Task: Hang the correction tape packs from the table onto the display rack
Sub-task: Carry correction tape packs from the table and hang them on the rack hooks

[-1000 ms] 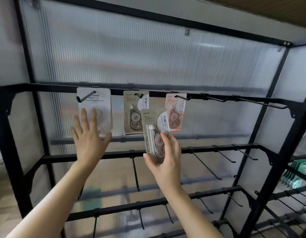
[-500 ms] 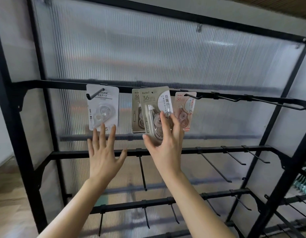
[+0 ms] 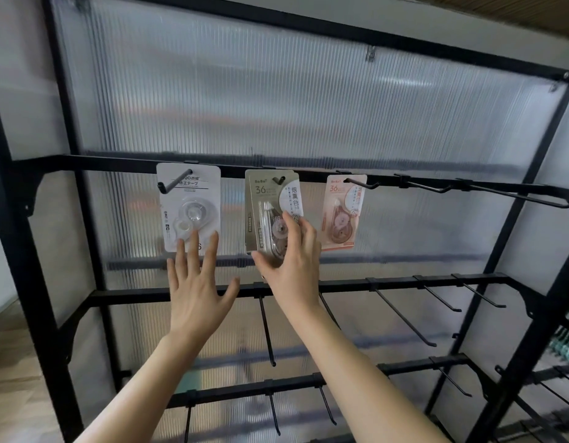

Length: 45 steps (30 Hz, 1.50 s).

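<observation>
My right hand (image 3: 292, 270) pinches the bottom of the olive correction tape pack (image 3: 270, 199), its hole at the tip of the hook (image 3: 280, 180) just above, my left hand (image 3: 196, 292) spread empty beside it; if I release before it threads fully, it could slip off.

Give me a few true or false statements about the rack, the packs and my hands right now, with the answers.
1. The right hand holds the beige pack. True.
2. The left hand grips the white pack. False: its fingers are straight and spread, tips at the pack's lower edge.
3. The pink pack hangs right of the beige pack. True.
4. Every hook on the top bar carries a pack. False: the hooks right of the pink pack are bare.
</observation>
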### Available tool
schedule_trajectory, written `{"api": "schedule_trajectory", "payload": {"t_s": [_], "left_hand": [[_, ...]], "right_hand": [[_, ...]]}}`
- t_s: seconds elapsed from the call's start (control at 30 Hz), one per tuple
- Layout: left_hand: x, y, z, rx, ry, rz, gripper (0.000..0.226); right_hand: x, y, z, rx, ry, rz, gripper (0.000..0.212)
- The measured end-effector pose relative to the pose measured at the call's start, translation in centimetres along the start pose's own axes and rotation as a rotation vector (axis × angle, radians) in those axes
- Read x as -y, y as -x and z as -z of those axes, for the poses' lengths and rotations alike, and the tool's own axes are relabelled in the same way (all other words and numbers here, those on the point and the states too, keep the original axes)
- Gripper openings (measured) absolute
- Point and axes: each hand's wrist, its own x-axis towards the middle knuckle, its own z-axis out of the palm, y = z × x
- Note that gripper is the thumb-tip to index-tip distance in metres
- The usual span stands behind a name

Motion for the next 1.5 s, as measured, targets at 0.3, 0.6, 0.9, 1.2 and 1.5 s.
{"api": "schedule_trajectory", "payload": {"t_s": [0.3,0.6,0.9,1.2,1.5], "left_hand": [[1.0,-0.5,0.2,-0.004,0.003,-0.003,0.083],[0.8,0.4,-0.5,0.007,0.023,0.015,0.086],[-2.4,5.3,-2.6,0.075,0.090,0.032,0.083],[-7.2,15.5,-2.8,0.083,0.158,0.149,0.067],[-12.2,30.8,-2.3,0.248,0.036,0.306,0.071]], "right_hand": [[-1.0,-3.1,-2.6,0.119,0.232,-0.046,0.082],[-1.9,-1.7,-2.3,0.227,0.313,-0.071,0.095],[-5.0,6.4,1.7,0.272,0.261,-0.074,0.077],[-8.5,16.3,8.6,0.386,0.235,-0.101,0.068],[-11.6,28.2,16.8,0.555,0.249,-0.159,0.067]]}}
